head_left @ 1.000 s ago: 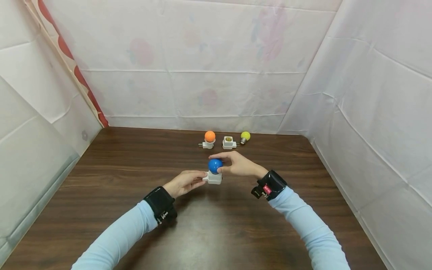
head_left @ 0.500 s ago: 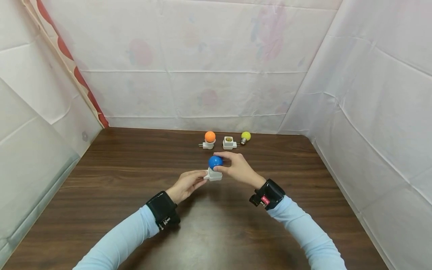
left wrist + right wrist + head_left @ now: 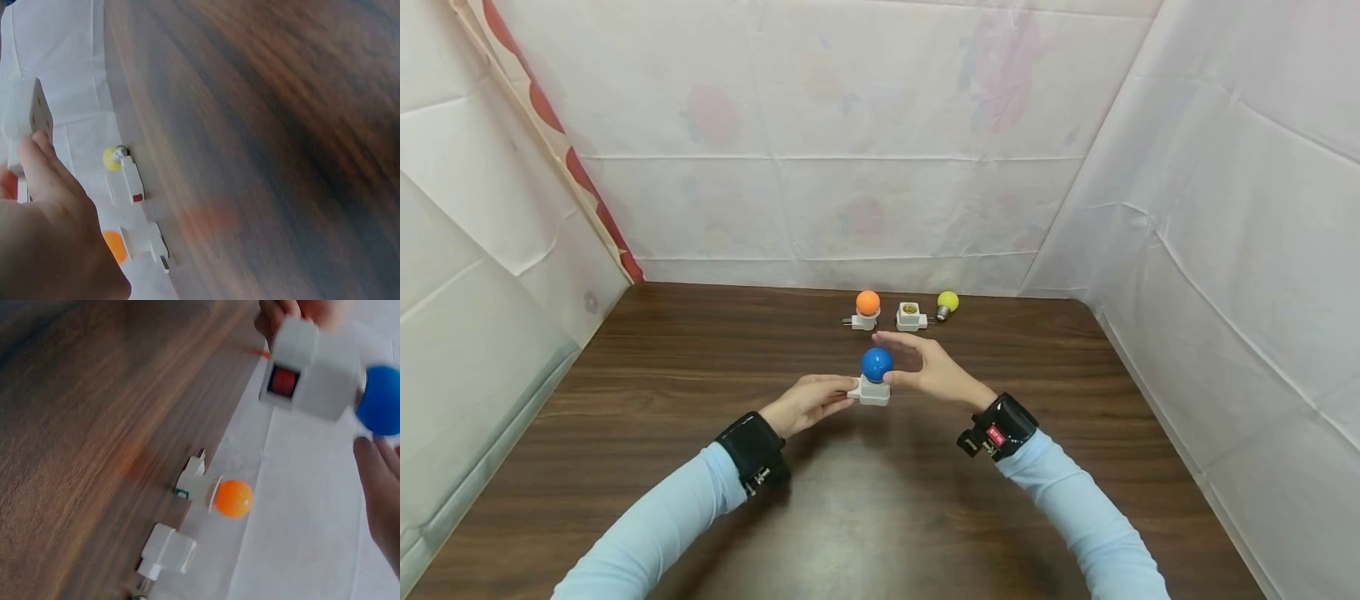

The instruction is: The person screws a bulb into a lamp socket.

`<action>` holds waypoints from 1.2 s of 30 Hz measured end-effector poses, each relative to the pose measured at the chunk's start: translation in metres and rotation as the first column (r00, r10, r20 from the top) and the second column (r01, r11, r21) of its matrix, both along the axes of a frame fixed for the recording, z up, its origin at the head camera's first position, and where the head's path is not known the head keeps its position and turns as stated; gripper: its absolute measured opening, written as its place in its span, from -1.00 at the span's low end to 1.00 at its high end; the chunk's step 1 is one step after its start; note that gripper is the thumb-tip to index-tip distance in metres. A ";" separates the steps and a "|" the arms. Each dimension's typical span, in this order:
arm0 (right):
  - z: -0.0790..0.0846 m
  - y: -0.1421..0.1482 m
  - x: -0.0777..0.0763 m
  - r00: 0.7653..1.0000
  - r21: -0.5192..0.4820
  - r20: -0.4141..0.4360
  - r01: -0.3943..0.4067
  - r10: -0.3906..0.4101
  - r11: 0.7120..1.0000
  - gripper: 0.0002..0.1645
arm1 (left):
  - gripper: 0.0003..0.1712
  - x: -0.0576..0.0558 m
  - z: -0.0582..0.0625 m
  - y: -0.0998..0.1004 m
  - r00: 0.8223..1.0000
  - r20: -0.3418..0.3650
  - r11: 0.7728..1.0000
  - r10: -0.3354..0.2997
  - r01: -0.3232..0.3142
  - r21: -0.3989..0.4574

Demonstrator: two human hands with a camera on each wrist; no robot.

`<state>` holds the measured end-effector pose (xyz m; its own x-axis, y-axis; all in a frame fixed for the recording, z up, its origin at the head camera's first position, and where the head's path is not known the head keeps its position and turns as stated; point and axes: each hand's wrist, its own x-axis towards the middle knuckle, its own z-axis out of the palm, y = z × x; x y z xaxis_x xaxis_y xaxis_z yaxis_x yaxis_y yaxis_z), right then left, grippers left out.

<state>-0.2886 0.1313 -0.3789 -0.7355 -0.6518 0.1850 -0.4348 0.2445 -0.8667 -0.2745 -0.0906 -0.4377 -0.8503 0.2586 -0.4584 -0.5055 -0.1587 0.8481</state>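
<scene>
In the head view my left hand (image 3: pixel 811 403) pinches the plug end of a white plug-in lamp socket (image 3: pixel 874 392), held just above the table. A round blue bulb (image 3: pixel 877 364) stands upright in it. My right hand (image 3: pixel 934 369) is spread around the bulb's right and far side, thumb at its lower right edge and fingers apart from its top. From the right wrist, the socket's red switch (image 3: pixel 283 381) shows, with right fingertips (image 3: pixel 364 449) right at the blue bulb. The left wrist view shows the left fingers (image 3: pixel 47 164) on the socket; the bulb is out of sight there.
At the table's back stands an orange bulb (image 3: pixel 867 302) in a white socket (image 3: pixel 864 322). Beside it are a bulbless white socket (image 3: pixel 908 317) and a loose yellow-green bulb (image 3: pixel 948 301). White sheets (image 3: pixel 820 200) wall the wooden table (image 3: pixel 715 358) at back and sides.
The socket with its blue bulb rose slightly, then came back down a little. My right thumb has slid from the bulb's front to its right edge, and the right fingers have spread away.
</scene>
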 end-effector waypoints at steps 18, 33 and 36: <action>-0.008 0.000 -0.005 0.994 -0.009 0.110 0.000 0.001 1.000 -0.45 | -0.52 0.002 -0.003 -0.003 0.998 0.027 0.998 -0.059 0.058 0.021; 0.000 -0.011 0.027 0.974 -0.118 0.072 0.222 -0.214 0.968 -0.48 | -0.53 0.008 -0.005 0.001 1.000 0.023 0.999 -0.014 0.014 0.034; -0.003 -0.012 0.028 0.973 -0.128 0.065 0.229 -0.222 0.965 -0.49 | -0.53 0.009 -0.005 0.002 1.000 0.028 0.999 -0.011 0.010 0.034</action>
<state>-0.2605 0.1197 -0.3817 -0.8712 -0.4394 0.2189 -0.3371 0.2114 -0.9174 -0.2650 -0.0890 -0.4432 -0.8343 0.2830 -0.4731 -0.5310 -0.1817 0.8276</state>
